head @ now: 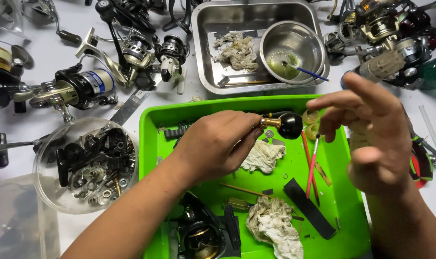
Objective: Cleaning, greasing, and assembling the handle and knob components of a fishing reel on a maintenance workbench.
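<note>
My left hand (215, 144) is closed around a fishing reel handle, its black round knob (290, 125) and gold stem sticking out past my fingers over the green tray (151, 124). My right hand (371, 132) hovers to the right of the knob with fingers spread and nothing in it. Just below it a pink-handled brush (313, 165) lies in the tray. A crumpled rag (263, 156) sits under my left hand's fingertips.
A second rag (275, 225) and a black reel body (201, 235) lie at the tray's front. A steel pan (203, 29) holds a steel bowl (294, 45) with a blue brush. A clear bowl of small parts (86, 165) sits left. Several reels ring the table.
</note>
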